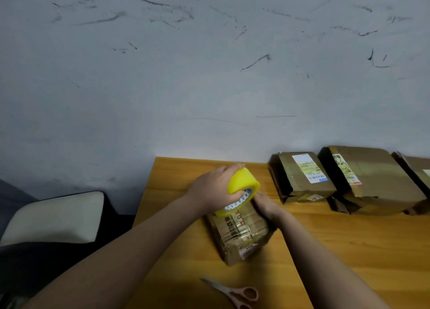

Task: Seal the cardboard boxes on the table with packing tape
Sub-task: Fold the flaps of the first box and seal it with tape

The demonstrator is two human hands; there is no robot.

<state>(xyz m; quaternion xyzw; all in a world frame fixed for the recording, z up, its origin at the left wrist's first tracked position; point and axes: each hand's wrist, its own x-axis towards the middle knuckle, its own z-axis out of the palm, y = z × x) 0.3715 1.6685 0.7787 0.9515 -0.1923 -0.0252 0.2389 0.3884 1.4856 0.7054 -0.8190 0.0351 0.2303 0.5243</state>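
**Tape roll poised over the near box**

While your left hand (210, 190) is wrapping its grip around the yellow tape roll (242, 193), fingers curled over the roll's far side, you are holding it tilted just above the far end of the small cardboard box (239, 234). That box is lying on the wooden surface (349, 250) directly under and in front of the grip, its printed top facing up. Your right hand (267, 206) is pressing against the box's far right edge, just beside the roll; its fingers are mostly hidden, so I cannot tell whether they are clenching anything. Three more boxes (304, 176) are sitting along the wall to your right, well apart. Pink-handled scissors (235, 292) are lying near you.
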